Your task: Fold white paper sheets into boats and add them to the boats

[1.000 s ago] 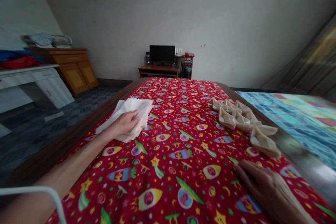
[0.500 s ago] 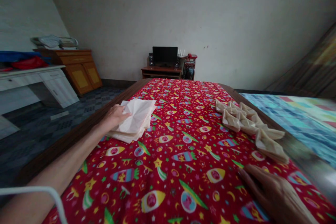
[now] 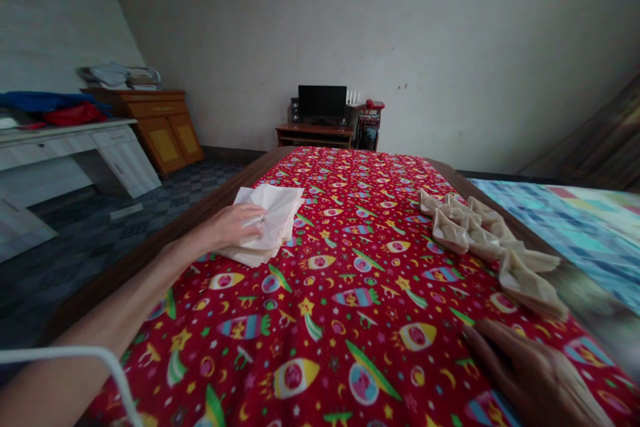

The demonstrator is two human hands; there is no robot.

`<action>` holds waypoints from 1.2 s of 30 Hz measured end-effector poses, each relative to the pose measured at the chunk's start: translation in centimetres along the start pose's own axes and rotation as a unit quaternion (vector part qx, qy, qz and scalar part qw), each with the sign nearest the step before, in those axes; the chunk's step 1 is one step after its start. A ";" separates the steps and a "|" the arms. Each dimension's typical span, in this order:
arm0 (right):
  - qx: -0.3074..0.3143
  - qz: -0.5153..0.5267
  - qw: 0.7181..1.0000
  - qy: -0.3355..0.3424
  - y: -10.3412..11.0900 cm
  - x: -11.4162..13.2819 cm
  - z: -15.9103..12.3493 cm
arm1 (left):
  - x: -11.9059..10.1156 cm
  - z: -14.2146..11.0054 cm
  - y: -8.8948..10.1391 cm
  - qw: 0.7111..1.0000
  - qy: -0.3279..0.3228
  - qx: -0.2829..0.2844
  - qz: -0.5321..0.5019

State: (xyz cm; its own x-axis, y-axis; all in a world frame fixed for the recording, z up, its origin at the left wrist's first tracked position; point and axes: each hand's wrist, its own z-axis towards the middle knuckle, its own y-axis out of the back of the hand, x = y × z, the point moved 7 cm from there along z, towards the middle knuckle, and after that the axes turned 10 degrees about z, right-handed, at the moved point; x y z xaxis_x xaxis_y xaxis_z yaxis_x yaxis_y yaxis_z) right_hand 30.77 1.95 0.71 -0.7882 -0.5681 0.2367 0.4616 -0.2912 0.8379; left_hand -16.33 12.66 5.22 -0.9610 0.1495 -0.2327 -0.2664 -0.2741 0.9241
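Several creased paper sheets (image 3: 281,203) lay stacked at left on the red cloth (image 3: 360,347) — my left hand (image 3: 239,225) rested over them, fingers outstretched. Near right, my right hand (image 3: 537,367) lay unclenched — folded paper pieces (image 3: 450,232) beyond it.

The left hand (image 3: 235,225) covers the near left part of the paper stack (image 3: 284,203), so whether its fingers pinch a sheet cannot be told, and nearer than that hand a white cord (image 3: 75,351) hides a strip of forearm and leaves by the left and bottom edges. The right hand (image 3: 535,363) hides the cloth (image 3: 330,340) beneath it, its wrist running off at the bottom; beyond it the folded papers (image 3: 450,227) overlap too much to count, and to its right the surface (image 3: 607,310) is blurred and the bed (image 3: 570,247) cut off.
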 end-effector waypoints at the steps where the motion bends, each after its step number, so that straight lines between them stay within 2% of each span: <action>1: 0.000 0.000 1.000 0.000 0.0 -0.1 0.0 | -0.7 -0.6 -0.3 0.999 -0.033 0.037 -0.006; 3: 0.000 -0.002 1.000 -0.009 -0.2 -0.4 -0.2 | -1.7 -1.9 -1.0 0.989 -0.095 0.116 -0.010; 6: 0.004 -0.006 1.000 -0.027 -0.4 -1.0 -0.4 | -2.0 -2.8 -1.3 0.978 -0.130 0.164 0.002; 10: 0.011 -0.007 0.999 -0.032 -0.7 -1.4 -0.5 | -1.5 -2.5 -1.2 0.980 -0.128 0.154 -0.004; 19: 0.044 -0.012 0.996 -0.073 -1.2 -2.0 -0.8 | -1.3 -3.0 -1.8 0.975 -0.187 0.122 -0.007; 27: 0.048 -0.018 0.998 -0.028 -0.9 -2.0 -0.5 | -1.2 -2.8 -0.9 0.979 -0.112 0.126 -0.111; 30: 0.039 -0.019 0.998 -0.037 -0.7 -1.9 -0.5 | -1.1 -2.6 -0.8 0.980 -0.095 0.120 -0.126; 33: 0.027 -0.016 0.998 -0.048 -0.6 -1.4 -0.4 | -0.8 -2.4 -0.6 0.983 -0.086 0.104 -0.125; 36: 0.027 -0.014 0.998 -0.051 -0.6 -1.2 -0.4 | -0.9 -2.4 -0.6 0.984 -0.106 0.086 -0.115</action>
State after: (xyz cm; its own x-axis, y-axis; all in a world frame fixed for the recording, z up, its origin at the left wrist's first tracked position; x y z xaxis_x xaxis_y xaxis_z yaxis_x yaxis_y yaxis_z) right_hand 31.56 2.52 -0.28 -0.8394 -0.4779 0.2589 0.4179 -0.2629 0.8696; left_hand -15.50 10.44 4.12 -0.8345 0.3893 -0.3900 -0.4408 -0.0470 0.8964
